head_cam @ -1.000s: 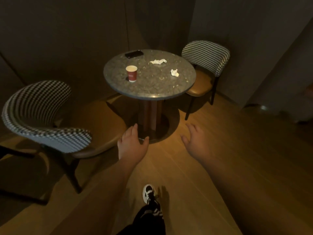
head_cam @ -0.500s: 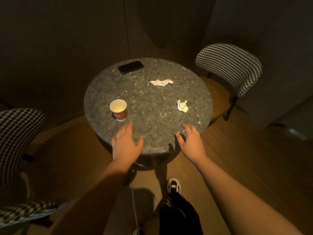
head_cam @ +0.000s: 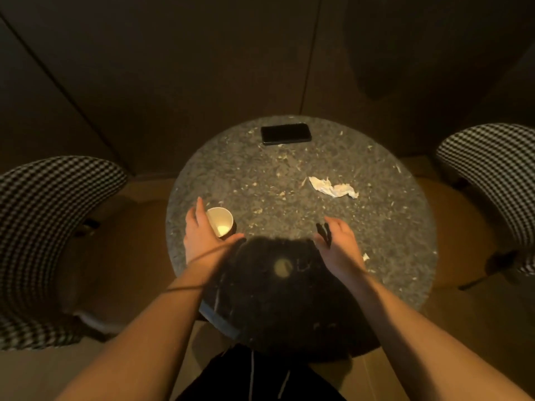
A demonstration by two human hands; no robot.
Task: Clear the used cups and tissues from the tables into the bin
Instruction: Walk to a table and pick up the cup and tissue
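A paper cup [head_cam: 220,224] with a white inside stands upright on the left part of a round speckled stone table [head_cam: 390,227]. My left hand [head_cam: 199,241] curls around the cup's left and near side, fingers spread, thumb below it; a firm grip is not visible. A crumpled white tissue [head_cam: 333,189] lies right of the table's centre. My right hand [head_cam: 338,247] hovers open over the near right part of the table, and only a white scrap of a second tissue [head_cam: 366,257] shows beside it. No bin is in view.
A black phone [head_cam: 286,133] lies flat at the far edge of the table. Houndstooth chairs stand close on both sides, one on the left [head_cam: 49,204] and one on the right [head_cam: 492,163]. Dark wall panels are right behind the table.
I have stepped up to the table. My left hand moved forward to the cup. My right hand moved forward over the smaller tissue and now covers most of it.
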